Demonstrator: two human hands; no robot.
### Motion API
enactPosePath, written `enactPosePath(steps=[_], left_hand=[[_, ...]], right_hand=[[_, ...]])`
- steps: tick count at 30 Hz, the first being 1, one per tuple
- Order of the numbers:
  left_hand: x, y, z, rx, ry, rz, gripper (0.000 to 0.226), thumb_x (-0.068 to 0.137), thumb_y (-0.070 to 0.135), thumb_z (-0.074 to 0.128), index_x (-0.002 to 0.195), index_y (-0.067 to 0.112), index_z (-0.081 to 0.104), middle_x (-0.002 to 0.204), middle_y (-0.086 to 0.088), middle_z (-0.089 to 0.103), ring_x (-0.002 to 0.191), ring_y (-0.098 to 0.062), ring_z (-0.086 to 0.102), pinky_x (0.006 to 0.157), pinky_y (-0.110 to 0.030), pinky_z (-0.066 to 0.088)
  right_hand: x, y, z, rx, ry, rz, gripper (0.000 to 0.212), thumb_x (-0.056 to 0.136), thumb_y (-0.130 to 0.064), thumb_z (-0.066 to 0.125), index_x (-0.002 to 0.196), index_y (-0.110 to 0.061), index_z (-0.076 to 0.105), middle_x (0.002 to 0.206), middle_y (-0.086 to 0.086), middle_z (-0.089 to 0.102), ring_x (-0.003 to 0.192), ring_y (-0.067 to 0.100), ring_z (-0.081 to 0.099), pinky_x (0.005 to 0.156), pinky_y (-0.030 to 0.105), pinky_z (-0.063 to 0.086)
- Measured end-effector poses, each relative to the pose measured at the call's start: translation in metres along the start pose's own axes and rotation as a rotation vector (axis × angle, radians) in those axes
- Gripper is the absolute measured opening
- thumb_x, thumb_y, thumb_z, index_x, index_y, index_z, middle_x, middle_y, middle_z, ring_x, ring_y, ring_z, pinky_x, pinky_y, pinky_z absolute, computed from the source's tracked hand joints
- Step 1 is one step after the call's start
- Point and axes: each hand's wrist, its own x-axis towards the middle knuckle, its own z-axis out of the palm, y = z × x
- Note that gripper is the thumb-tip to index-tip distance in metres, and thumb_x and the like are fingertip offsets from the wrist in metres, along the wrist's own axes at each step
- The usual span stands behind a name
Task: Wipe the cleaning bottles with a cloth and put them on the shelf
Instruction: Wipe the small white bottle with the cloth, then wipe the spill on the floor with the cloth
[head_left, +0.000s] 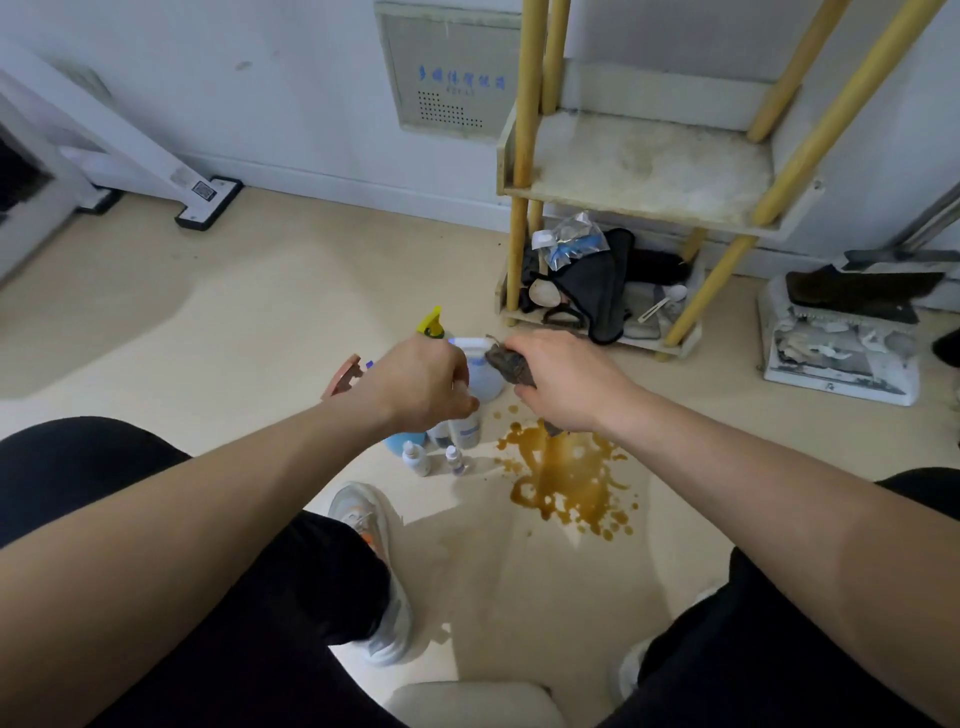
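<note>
View from above of a seated person's two bare arms, stretched over a pale floor (260, 322) toward a cluster of cleaning bottles.

The left hand (421, 379) is curled at the near side of a clear jug (488, 382) with a white cap. Its grip appears to be closed on the jug, probably to keep it steady. The right hand (563, 382) is closed narrowly on a dark, bunched cloth (511, 366), which is pressed against the jug's upper side. Wiping is judged to be under way.

Just beside the jug, on the floor, are seen:
- a yellow sprayer (432, 322)
- a pink sprayer (344, 378), mostly hidden by the left hand
- a white bottle (466, 428)
- a blue bottle (396, 445)
- two small droppers (415, 460)

A brown spill (569, 480) is spread close by, under the right wrist.

The shelf (639, 166), with yellow posts, stands behind against the wall. No bottles are held on its stained middle board. The bottom tier (680, 340) is packed with dark fabric (597, 291) and a plastic bag (569, 241). None of the bottles has been shelved yet.
</note>
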Motion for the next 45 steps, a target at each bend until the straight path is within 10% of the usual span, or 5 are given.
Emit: enactPosePath(steps=[19,27,32,37,45], left_hand=[[0.005,-0.073,0.208,-0.053,-0.169,-0.312,0.02,0.095,0.027,0.052,0.109,0.018,0.064,0.104,-0.01,0.065,0.092,-0.033,0.063,0.078,-0.041,0.056],[0.019,-0.071,0.232,-0.036,-0.198,-0.306,0.022,0.097,0.021,0.048,0.11,0.016,0.064,0.105,-0.01,0.064,0.094,-0.033,0.062,0.072,-0.038,0.048],[0.023,-0.063,0.235,0.005,-0.169,-0.246,0.018,0.096,0.025,0.049,0.108,0.016,0.06,0.102,-0.008,0.062,0.088,-0.031,0.061,0.066,-0.035,0.048],[0.025,-0.052,0.239,-0.016,-0.174,-0.213,0.017,0.096,0.03,0.051,0.102,0.016,0.059,0.097,-0.004,0.064,0.082,-0.028,0.06,0.069,-0.038,0.056],[0.024,-0.035,0.261,-0.07,-0.116,-0.324,0.022,0.095,0.037,0.052,0.104,0.021,0.063,0.094,0.0,0.062,0.086,-0.024,0.061,0.068,-0.035,0.053]], right_hand=[[0.038,0.066,0.125,-0.079,-0.414,0.289,0.022,0.09,-0.022,0.059,0.112,-0.021,0.056,0.109,0.008,0.059,0.093,0.029,0.06,0.068,0.034,0.049],[0.032,0.105,0.154,0.162,-0.417,0.474,0.063,0.077,-0.017,0.075,0.137,-0.017,0.053,0.126,0.013,0.059,0.107,0.032,0.059,0.077,0.032,0.048],[0.032,0.126,0.163,0.159,-0.232,0.607,0.045,0.086,-0.025,0.065,0.13,-0.016,0.057,0.122,0.013,0.062,0.104,0.033,0.061,0.084,0.038,0.054],[0.017,0.143,0.199,-0.031,-0.339,0.542,0.08,0.094,-0.057,0.046,0.161,-0.027,0.015,0.167,0.004,0.019,0.149,0.037,0.024,0.117,0.052,0.032],[0.025,0.164,0.289,0.053,-0.333,0.596,0.077,0.103,-0.059,0.026,0.16,-0.028,-0.015,0.168,0.004,-0.019,0.156,0.03,-0.009,0.126,0.052,0.004]])
